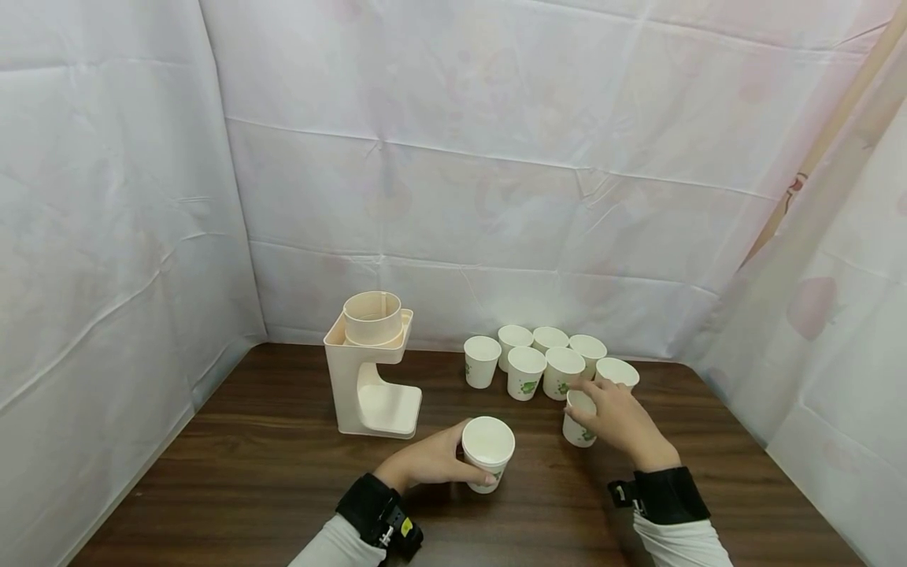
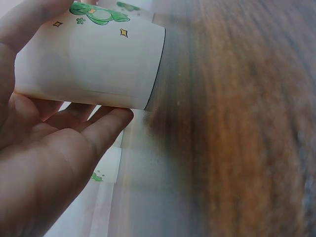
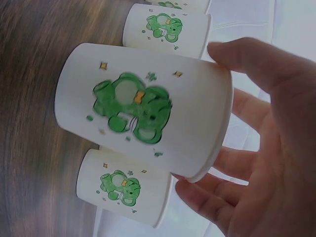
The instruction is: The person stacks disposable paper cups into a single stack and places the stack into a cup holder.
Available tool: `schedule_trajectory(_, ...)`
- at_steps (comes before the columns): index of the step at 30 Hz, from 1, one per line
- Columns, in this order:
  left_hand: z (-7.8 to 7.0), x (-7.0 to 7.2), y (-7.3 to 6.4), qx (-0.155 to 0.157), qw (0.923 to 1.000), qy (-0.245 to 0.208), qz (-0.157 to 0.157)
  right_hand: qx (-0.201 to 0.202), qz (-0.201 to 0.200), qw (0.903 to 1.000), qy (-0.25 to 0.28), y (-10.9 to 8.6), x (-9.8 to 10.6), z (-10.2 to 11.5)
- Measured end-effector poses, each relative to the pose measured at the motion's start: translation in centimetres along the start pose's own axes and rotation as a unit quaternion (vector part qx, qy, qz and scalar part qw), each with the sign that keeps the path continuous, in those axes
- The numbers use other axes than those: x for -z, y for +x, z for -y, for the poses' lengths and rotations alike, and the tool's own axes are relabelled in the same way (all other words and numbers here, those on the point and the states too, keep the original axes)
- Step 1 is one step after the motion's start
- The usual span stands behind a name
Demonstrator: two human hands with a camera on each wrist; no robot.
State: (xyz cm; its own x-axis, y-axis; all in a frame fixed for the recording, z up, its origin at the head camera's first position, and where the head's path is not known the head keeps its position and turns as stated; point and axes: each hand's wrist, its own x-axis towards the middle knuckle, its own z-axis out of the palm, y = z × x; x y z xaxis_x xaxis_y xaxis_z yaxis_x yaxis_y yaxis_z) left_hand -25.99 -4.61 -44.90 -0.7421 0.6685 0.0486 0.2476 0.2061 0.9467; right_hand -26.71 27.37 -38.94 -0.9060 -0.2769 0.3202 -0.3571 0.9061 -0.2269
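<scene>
Cups: nine white paper ones in all; one at each of my hands, seven grouped.
Left hand: my left hand (image 1: pixel 435 457) is clamped round one cup, the left cup (image 1: pixel 489 445), thumb on the near side, fingers on the far side.
Left cup place: mouth up, forward of the table's middle, well in from the left and right edges; whether its base touches the wood, I can't tell.
Right hand: my right hand (image 1: pixel 627 421) pinches one cup, the right cup (image 1: pixel 577 433), by its rim, fingertips on opposite sides.
Right cup place: right of the left cup, in front of the group, toward the right edge.
Print: one green animal (image 3: pixel 150 111) with a yellow bow on the right cup.
Group: seven cups (image 1: pixel 556 366), mouths up, close together just inside the back edge, right of its middle.
Stand: one cream stand (image 1: pixel 347 394), near the back left corner; one round container (image 1: pixel 372 319) in its top.
Wrists: two black bands, left (image 1: pixel 372 508) and right (image 1: pixel 669 496).
Surface: one dark wood table (image 1: pixel 283 472), pale cloth (image 1: pixel 425 197) along its back edge.
</scene>
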Motion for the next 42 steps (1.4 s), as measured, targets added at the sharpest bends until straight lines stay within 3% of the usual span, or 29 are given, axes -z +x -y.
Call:
schedule_trajectory(8, 0.0, 0.0, -0.1, -0.002, 1.0000, 0.002, -0.001, 0.005, 0.018, 0.9998, 0.000, -0.1, 0.0, 0.5)
schedule_trajectory(26, 0.0, 0.1, 0.0, 0.006, 1.0000, -0.002, 0.001, 0.021, -0.007, 0.9997, -0.008, 0.0, 0.3, 1.1)
schedule_trajectory(33, -0.1, 0.1, -0.1, 0.005, 1.0000, 0.002, 0.001, 0.060, -0.049, 0.9969, 0.003, 0.2, 0.9, 2.0)
schedule_trajectory(42, -0.5, 0.1, -0.2, 0.002, 1.0000, 0.007, 0.001, 0.136, -0.124, 0.9828, 0.015, 0.3, 2.0, 3.3)
